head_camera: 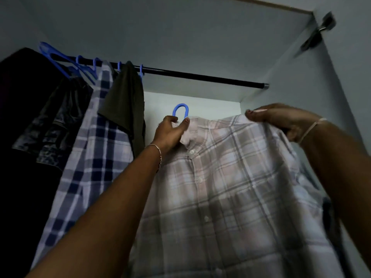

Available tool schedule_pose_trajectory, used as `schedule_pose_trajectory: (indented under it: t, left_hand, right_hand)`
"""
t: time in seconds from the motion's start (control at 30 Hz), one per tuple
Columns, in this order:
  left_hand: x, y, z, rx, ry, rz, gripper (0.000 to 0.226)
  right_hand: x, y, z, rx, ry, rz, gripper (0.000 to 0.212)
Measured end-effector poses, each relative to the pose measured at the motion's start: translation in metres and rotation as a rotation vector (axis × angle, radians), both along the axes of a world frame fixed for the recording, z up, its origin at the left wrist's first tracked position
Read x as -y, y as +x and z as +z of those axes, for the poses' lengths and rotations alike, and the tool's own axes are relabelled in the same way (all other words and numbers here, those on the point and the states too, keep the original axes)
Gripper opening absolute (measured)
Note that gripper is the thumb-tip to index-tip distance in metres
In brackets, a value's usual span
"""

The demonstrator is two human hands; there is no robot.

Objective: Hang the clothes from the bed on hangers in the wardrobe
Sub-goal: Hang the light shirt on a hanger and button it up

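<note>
A pale pink-and-grey plaid shirt [226,189] hangs in front of me on a blue hanger, of which only the hook [180,110] shows above the collar. My left hand [171,132] grips the collar and the hanger's neck just below the hook. My right hand [281,121] pinches the shirt's shoulder on the right. The hook is below the black wardrobe rail [200,76] and not touching it.
On the rail's left part hang a blue-and-white plaid shirt [88,145], an olive garment [125,101], dark clothes [30,117] and empty blue hangers [60,61]. The rail's right part is bare up to the wardrobe's side wall [321,77].
</note>
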State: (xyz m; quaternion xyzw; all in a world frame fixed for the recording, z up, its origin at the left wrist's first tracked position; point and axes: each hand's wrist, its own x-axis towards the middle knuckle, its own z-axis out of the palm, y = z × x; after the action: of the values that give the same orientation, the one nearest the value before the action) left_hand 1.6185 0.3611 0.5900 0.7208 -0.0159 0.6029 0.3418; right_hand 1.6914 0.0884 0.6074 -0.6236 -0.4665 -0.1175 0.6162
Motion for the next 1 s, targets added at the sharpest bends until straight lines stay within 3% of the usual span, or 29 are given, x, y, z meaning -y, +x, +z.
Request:
schedule_pose_trajectory:
  t: [0.1,0.27,0.43,0.6,0.8,0.93,1.0]
  left_hand:
    - [-0.024,0.012,-0.007,-0.025,-0.069,0.0,0.081]
    - [-0.062,0.024,-0.023,-0.229,-0.145,0.052,0.046]
    - [-0.111,0.033,-0.056,-0.346,-0.223,0.166,0.074]
    - [-0.13,0.03,-0.065,-0.423,-0.242,0.246,0.062]
    - [-0.125,0.026,-0.05,-0.429,-0.186,0.305,0.055]
    - [-0.116,0.023,-0.033,-0.374,-0.128,0.291,0.055]
    - [-0.11,0.021,-0.022,-0.306,-0.095,0.269,0.044]
  right_hand:
    - [0.001,0.011,0.016,0.036,-0.076,-0.011,0.017]
    - [-0.005,0.038,0.024,0.035,-0.129,-0.062,0.018]
    - [-0.018,0.054,0.023,0.037,-0.096,-0.096,0.015]
    - [-0.043,0.052,0.023,0.096,-0.036,-0.186,0.018]
    - [-0.085,0.045,0.028,0.152,0.207,-0.194,0.027]
    - [-0.113,0.029,0.038,0.203,0.379,-0.201,0.015]
    - [-0.128,0.018,0.045,0.22,0.477,-0.211,0.014]
